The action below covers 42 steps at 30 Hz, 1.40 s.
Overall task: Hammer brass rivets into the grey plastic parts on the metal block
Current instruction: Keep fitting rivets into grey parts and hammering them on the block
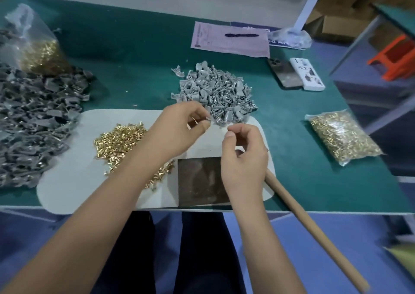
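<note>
The left hand (179, 127) pinches a small grey plastic part (207, 119) at the near edge of the grey pile (215, 93), above the white mat (74, 181). The right hand (243, 156) hovers just beside it with thumb and forefinger closed together, probably on a rivet, though whatever they hold is too small to make out. The metal block (199, 181) lies on the mat below the right wrist, with nothing seen on it. Loose brass rivets (119, 141) lie heaped on the mat under the left forearm, which could scatter them if it drops. A rivet fumbled between the fingertips could fall into the pile of parts and be lost. The wooden handle (314, 226) sticks out over the bench (143, 46) edge, its head hidden behind the right hand; a knock could tip it to the floor.
</note>
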Available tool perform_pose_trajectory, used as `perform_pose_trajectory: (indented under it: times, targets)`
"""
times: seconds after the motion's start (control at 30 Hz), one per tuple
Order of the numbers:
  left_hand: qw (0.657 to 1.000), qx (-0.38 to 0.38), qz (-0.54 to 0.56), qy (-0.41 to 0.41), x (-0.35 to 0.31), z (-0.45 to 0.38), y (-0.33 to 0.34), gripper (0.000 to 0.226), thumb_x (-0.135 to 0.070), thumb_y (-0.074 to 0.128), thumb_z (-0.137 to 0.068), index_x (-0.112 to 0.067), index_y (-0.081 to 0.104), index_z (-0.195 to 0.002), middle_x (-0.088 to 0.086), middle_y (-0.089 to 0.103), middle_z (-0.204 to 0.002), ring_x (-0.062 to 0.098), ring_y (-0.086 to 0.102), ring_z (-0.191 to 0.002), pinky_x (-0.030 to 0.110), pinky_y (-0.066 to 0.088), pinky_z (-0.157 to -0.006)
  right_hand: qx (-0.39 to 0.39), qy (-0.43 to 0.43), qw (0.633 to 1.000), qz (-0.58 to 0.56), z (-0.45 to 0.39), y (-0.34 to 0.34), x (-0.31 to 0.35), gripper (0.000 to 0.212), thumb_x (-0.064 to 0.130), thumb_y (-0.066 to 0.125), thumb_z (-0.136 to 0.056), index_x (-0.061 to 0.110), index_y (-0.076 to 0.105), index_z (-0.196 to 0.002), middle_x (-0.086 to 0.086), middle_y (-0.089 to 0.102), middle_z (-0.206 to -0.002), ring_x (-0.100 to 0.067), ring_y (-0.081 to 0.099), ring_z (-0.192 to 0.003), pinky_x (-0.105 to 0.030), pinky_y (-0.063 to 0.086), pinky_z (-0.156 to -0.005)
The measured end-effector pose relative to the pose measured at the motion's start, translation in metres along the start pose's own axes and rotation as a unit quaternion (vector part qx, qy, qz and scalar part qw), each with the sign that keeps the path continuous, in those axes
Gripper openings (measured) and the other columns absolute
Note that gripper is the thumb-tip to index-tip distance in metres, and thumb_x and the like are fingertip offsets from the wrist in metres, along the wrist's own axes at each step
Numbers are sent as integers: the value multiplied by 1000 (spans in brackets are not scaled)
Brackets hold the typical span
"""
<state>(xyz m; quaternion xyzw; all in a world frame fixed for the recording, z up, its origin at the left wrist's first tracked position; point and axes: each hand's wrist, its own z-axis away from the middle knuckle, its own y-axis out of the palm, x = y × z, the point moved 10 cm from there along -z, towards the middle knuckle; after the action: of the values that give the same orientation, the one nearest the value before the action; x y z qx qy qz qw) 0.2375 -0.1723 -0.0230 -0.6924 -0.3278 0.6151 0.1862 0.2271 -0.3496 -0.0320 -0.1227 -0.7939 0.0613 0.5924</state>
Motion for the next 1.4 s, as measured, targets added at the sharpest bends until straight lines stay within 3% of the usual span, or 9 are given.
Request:
perform_pose_trajectory:
  times: [0.13, 0.33, 0.53, 0.67, 0.77, 0.83, 0.93, 1.17, 1.4]
  targets:
    - [988, -6, 153, -23, -14, 49, -10, 15, -27, 66, -95, -34, 68, -108, -9, 70, -84, 12, 66, -74, 28, 56, -71, 12, -3, 1000, -12, 0, 0, 5, 16, 11, 60, -97, 17, 71, -107, 15, 70, -96, -2, 65, -87, -10, 45, -69]
    - [976, -34, 206, -69, -4, 98, -8, 14, -25, 71, -92, -30, 75, -104, -11, 76, -90, 6, 69, -67, 25, 55, -75, 82, 2, 995, -53, 16, -8, 10, 13, 9, 69, -95, 18, 77, -100, 7, 76, -89, -18, 73, -84, -41, 60, -80]
    - [996, 46, 64, -44, -6, 105, 8, 15, -30, 65, -96, -40, 75, -102, -16, 69, -91, -4, 59, -81, 11, 40, -66, 102, -38, 994, -9, 40, -33, 21, 18, 11, 75, -91, 29, 77, -93, 19, 73, -85, 1, 65, -78, -7, 43, -70]
    - [996, 74, 35, -35, -12, 95, 13, 16, -33, 63, -97, -39, 73, -108, -25, 66, -97, -15, 55, -88, 11, 40, -74, 111, -33, 993, 8, 44, -38, 16, 19, 11, 73, -91, 30, 76, -91, 20, 72, -81, 0, 65, -78, -7, 42, -68]
    - [999, -22, -9, -45, -10, 95, -5, 13, -35, 60, -97, -34, 72, -102, -17, 65, -94, -4, 56, -83, 27, 46, -79, 126, -21, 991, 27, 45, -36, 8, 16, 12, 72, -91, 28, 76, -91, 17, 74, -81, -3, 66, -77, -8, 43, -69]
    - [995, -86, -17, -47, -12, 106, -16, 13, -42, 60, -94, -32, 69, -92, -14, 64, -86, 1, 55, -78, 28, 47, -74, 135, -20, 990, 37, 44, -32, 4, 15, 14, 71, -90, 27, 76, -90, 15, 73, -80, -6, 64, -75, -12, 44, -69]
    - [995, -72, -7, -64, -12, 124, -6, 12, -43, 72, -85, -35, 66, -90, -18, 62, -84, -6, 55, -79, 8, 40, -66, 151, -54, 984, 75, 42, -22, 8, 10, 23, 70, -88, 30, 76, -89, 11, 69, -82, -12, 64, -83, -30, 51, -77]
    - [996, -71, -21, -43, -12, 123, -2, 11, -20, 72, -88, -30, 76, -92, -7, 58, -80, 4, 55, -77, 13, 38, -68, 201, -125, 959, 156, 46, 9, 23, 7, 29, 71, -89, 33, 77, -91, 4, 59, -78, -20, 57, -89, -49, 48, -83]
    - [996, -76, 14, -40, -5, 121, -4, 12, -23, 75, -86, -35, 77, -87, -9, 57, -76, 3, 54, -80, 12, 38, -68, 204, -186, 928, 249, 50, 14, 36, 10, 28, 68, -90, 34, 74, -84, 12, 43, -67, -16, 48, -77, -45, 43, -77]
